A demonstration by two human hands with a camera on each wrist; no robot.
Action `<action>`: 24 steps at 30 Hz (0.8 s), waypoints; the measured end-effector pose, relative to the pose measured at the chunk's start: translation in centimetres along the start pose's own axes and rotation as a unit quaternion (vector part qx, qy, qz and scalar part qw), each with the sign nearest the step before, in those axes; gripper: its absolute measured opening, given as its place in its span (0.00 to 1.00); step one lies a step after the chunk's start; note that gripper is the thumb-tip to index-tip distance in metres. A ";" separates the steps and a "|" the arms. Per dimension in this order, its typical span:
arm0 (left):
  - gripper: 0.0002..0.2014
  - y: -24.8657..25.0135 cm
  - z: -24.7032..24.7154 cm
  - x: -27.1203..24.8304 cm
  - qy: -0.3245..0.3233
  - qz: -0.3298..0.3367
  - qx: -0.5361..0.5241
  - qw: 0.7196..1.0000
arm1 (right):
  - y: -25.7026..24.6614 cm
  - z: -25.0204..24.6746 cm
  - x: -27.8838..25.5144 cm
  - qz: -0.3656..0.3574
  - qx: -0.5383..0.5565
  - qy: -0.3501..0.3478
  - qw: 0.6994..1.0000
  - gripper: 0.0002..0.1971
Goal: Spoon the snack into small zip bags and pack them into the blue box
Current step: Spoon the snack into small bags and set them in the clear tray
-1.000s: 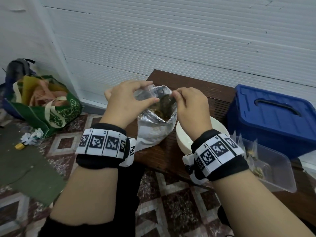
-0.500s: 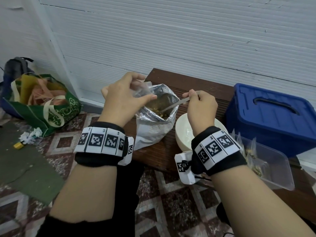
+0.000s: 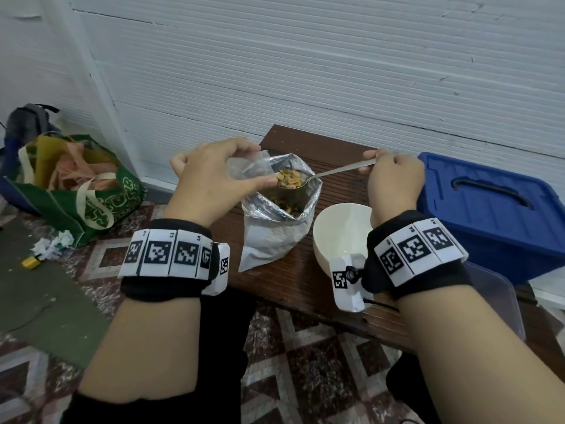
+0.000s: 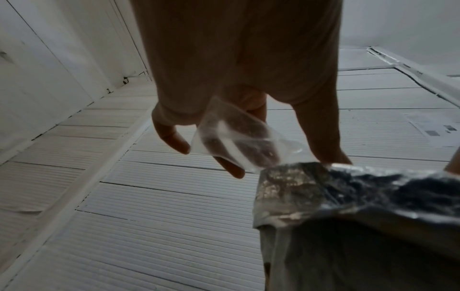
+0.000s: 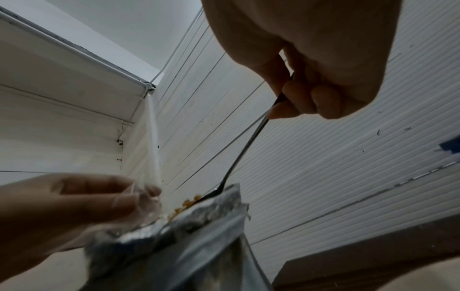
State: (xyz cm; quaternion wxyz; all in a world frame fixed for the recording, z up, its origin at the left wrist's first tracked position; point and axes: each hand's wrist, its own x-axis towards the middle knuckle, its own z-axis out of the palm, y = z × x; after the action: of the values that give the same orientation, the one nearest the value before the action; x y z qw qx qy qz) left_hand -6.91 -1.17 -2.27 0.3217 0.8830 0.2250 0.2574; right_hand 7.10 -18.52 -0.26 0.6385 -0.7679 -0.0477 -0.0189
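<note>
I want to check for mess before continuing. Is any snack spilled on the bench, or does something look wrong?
No spill shows on the wooden bench. The loaded spoon is above the open foil bag, beside the small zip bag. Only crumpled paper litters the floor.

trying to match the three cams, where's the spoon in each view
Head: spoon centre, bowl loaded with snack above the foil bag, handle running right into the right hand.
Left wrist: not in it.
Right wrist: thin dark handle dropping from the hand, upper middle, to the bag's rim.
Shared landmark: the foil bag's crinkled rim.
</note>
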 end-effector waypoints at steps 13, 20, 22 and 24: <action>0.30 1.9 1.2 0.0 -0.039 0.019 0.059 0.997 | -2.3 0.2 0.6 -0.060 -0.030 -0.060 0.996 0.17; 0.25 2.3 2.1 0.1 0.000 0.017 0.049 0.999 | -3.0 0.9 -0.4 -0.181 0.012 -0.120 0.976 0.14; 0.24 2.5 2.1 0.0 0.010 0.010 0.030 0.999 | -3.0 0.7 -0.5 -0.215 0.030 -0.130 0.967 0.13; 0.21 2.7 2.1 -0.1 0.029 -0.005 0.007 1.000 | -3.2 0.5 -0.7 -0.244 0.054 -0.134 0.959 0.13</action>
State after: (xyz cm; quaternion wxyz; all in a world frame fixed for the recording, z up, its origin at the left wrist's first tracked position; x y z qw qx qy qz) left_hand -5.08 -4.05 -1.80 0.3103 0.8762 0.2404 0.2795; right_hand 6.08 -17.48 2.71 0.6428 -0.6930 -0.3193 -0.0683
